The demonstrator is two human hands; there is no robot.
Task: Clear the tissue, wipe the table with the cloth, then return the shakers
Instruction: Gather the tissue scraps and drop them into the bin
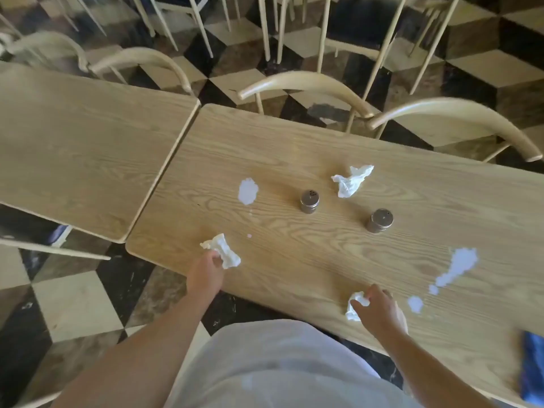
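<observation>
Head view: left hand (206, 270) pinching one crumpled tissue (225, 251), right hand (379, 307) gripping another (354, 309). Third tissue (351, 179) loose at twelve o'clock, beyond both shakers (309, 201), nearer the right hand.

— What carries everything here?

— A light wooden counter (294, 148) with rounded corners, butted against a second one (73, 136) on the left.

— What lies on it?

— Two metal shakers stand near the middle, one (309, 201) left of the other (379, 221), well apart. A crumpled tissue (351, 180) lies beyond them. Another tissue (225, 252) sits near the left front edge, and a third (354, 309) at the front edge.

— Anything spilled?

— White puddles: one (248, 191) left of the shakers, a larger trail (454, 269) at the right front. A blue cloth (533, 366) lies at the far right corner.

— And the second counter?

— I see only wood grain.
</observation>
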